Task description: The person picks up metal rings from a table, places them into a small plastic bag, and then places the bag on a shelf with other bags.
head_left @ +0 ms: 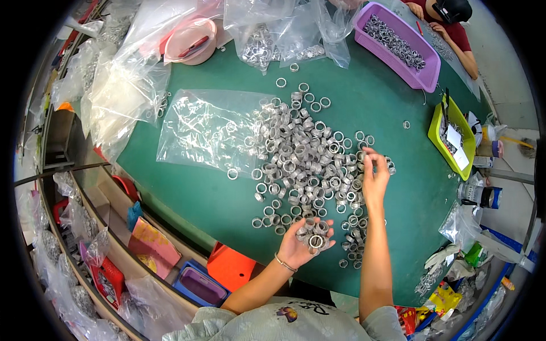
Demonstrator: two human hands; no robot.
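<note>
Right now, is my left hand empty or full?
Full: your left hand is cupped, with a cluster of metal rings heaped in it.

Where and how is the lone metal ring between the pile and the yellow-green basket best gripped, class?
Pinch the metal ring on opposite sides of its outer wall, probably from above: it seems to lie flat, hole up, with bare green tabletop around it.

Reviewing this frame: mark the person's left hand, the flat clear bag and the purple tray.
Left hand point(294, 247): head view, on the palm.
Flat clear bag point(199, 133): head view, on its left half.
Purple tray point(430, 77): head view, on its lower-right end wall.
</note>
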